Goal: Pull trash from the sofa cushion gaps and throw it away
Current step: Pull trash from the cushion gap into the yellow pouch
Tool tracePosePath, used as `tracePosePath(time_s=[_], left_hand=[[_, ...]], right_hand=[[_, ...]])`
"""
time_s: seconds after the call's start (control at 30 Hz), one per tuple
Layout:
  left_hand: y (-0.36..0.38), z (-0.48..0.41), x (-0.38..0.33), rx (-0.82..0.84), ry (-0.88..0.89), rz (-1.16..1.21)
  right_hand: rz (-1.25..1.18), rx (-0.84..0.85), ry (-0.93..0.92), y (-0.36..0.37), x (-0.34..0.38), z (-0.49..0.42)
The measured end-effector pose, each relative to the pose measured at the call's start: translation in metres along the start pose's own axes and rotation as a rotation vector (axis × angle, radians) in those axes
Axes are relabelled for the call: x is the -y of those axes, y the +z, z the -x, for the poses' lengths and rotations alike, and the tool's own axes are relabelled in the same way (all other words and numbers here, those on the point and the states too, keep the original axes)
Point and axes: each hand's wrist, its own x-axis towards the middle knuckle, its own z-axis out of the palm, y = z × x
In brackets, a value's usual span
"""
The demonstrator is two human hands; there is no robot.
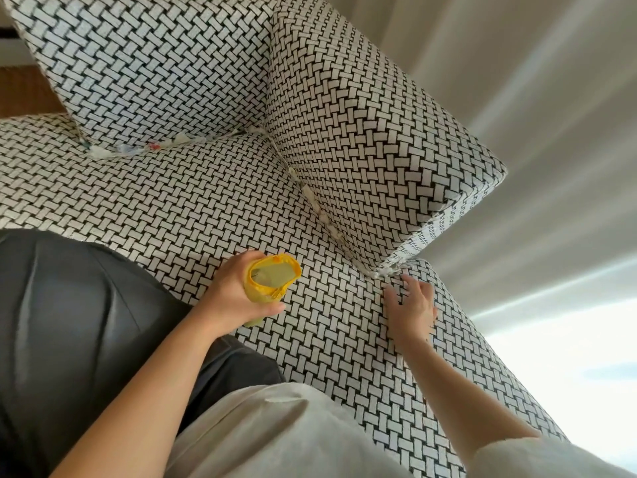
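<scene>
The left hand (230, 298) is gripping a yellow wrapper (272, 277) over the sofa seat (179, 201); the right hand (410, 307) is resting flat (fingers straight) near the seat's corner, beside white scraps (388, 269).

Pale curtains (534, 81) hang in folds behind the black-and-white woven sofa (172, 201). Bright daylight (568, 357) glows at the right edge. Wooden floor (24, 91) shows upper left.
</scene>
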Motion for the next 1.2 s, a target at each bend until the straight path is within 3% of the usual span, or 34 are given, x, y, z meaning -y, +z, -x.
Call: tracePosePath(time_s=[0.5, 1.2], left_hand=[[0.002, 0.0, 0.002, 0.026, 0.022, 0.043], [0.007, -0.006, 0.013, 0.025, -0.01, 0.036]], right_hand=[[0.186, 0.107, 0.056, -0.005, 0.018, -0.024], [0.056, 0.023, -0.025, -0.002, 0.01, -0.016]])
